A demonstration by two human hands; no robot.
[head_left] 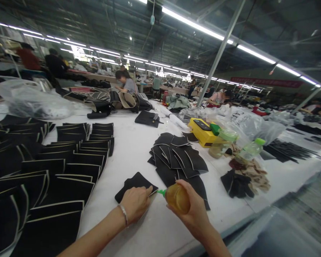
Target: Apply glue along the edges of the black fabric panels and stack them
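My right hand is wrapped round a squeeze bottle of amber liquid, tilted with its green nozzle pointing left. The nozzle tip is at the pale edge of a black cut piece, close to my left fingertips; whether it touches cannot be made out. My left hand holds that piece against the white table, its index finger stretched along the edge and the thumb hidden. Just beyond lies a loose pile of similar black pieces with pale edges.
Rows of overlapping black pieces cover the left side. At right stand a yellow box with a phone on it, a clear bottle with a green cap, and fabric scraps. A black pouch-like item lies farther back. Several people work beyond.
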